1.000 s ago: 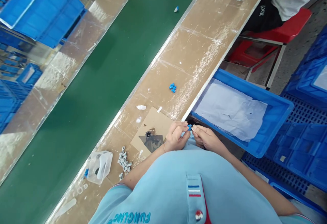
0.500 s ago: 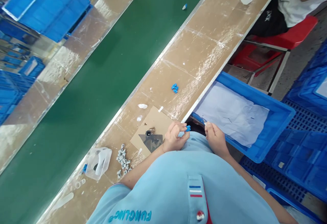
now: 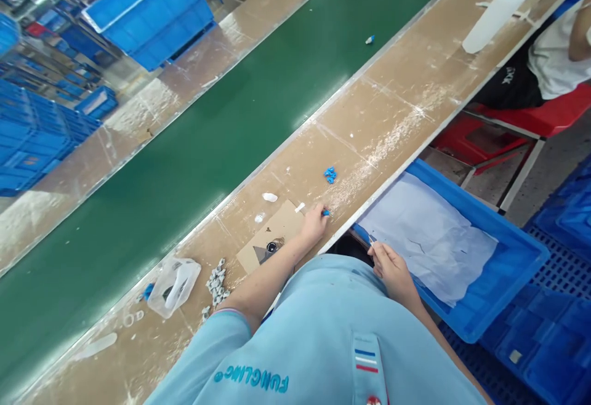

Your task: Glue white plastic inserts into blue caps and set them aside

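My left hand (image 3: 314,223) rests over the tan workbench (image 3: 369,109), pinching a small blue plastic part (image 3: 326,212) at its fingertips. A heap of similar blue parts (image 3: 329,175) lies just beyond it. My right hand (image 3: 391,268) hangs above the near rim of a blue plastic crate (image 3: 480,288), its fingers closed on a thin pale pin (image 3: 371,239). Behind my left wrist lies a cardboard sheet (image 3: 272,239) with a dark ring on it. Further left are a cluster of grey threaded fittings (image 3: 215,285) and a clear plastic bag (image 3: 174,287).
A green conveyor belt (image 3: 184,165) runs alongside the bench, with blue crates stacked beyond it. A white squeeze bottle (image 3: 494,20) stands at the far end. A seated co-worker (image 3: 549,66) occupies a red stool at upper right. Blue crates sit lower right.
My hands have moved apart: the left has gone forward over the bench with the blue part, and the right has shifted toward the crate. The whole view has swung, moving the bench scene leftward.
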